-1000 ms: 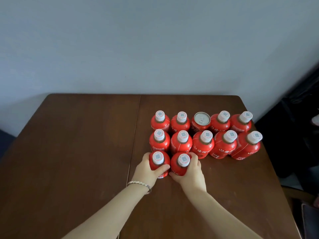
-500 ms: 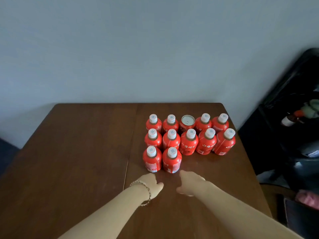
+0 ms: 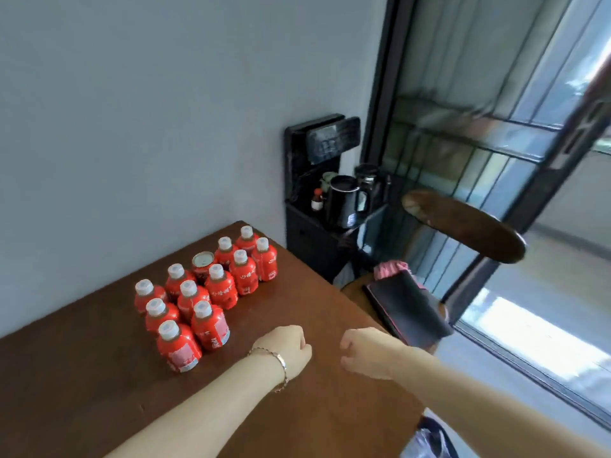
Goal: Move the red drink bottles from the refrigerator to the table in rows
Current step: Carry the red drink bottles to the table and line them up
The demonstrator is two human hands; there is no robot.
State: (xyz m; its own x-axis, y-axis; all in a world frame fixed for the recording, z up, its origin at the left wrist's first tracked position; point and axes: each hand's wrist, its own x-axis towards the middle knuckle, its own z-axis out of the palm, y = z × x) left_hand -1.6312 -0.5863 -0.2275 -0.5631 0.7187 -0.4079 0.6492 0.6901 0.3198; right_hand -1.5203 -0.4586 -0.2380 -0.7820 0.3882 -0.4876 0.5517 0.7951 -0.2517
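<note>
The table (image 3: 82, 375) carried eleven red drink bottles (image 3: 216, 285) and one red can (image 3: 202, 264) in three rows. The back row stood along the wall-side edge, and its end bottle (image 3: 247, 238) stood close to the far right corner. The middle row touched the back row. The front row held two bottles, (image 3: 178, 347) and (image 3: 210, 325), at the left end of the group.

Open tabletop lay to the right of those two bottles, as far as the right edge. More open surface lay left of the group and along the near side. Past the right edge stood a wooden chair (image 3: 463, 226) with a black pad (image 3: 406, 309) on its seat, and behind it a black water dispenser (image 3: 317, 193).

The left hand (image 3: 286, 347), with a bracelet (image 3: 277, 358) at the wrist, was over the table right of the front row. Its fingers were loosely curled and held nothing. The right hand (image 3: 367, 353) was near the right edge, likewise loosely curled and empty. Neither hand touched a bottle.

Compared with half a second earlier, the view had swung to the right, bringing the chair and a glazed door (image 3: 463, 127) into sight. Both hands had moved further from the front row. The bottle arrangement was unchanged.
</note>
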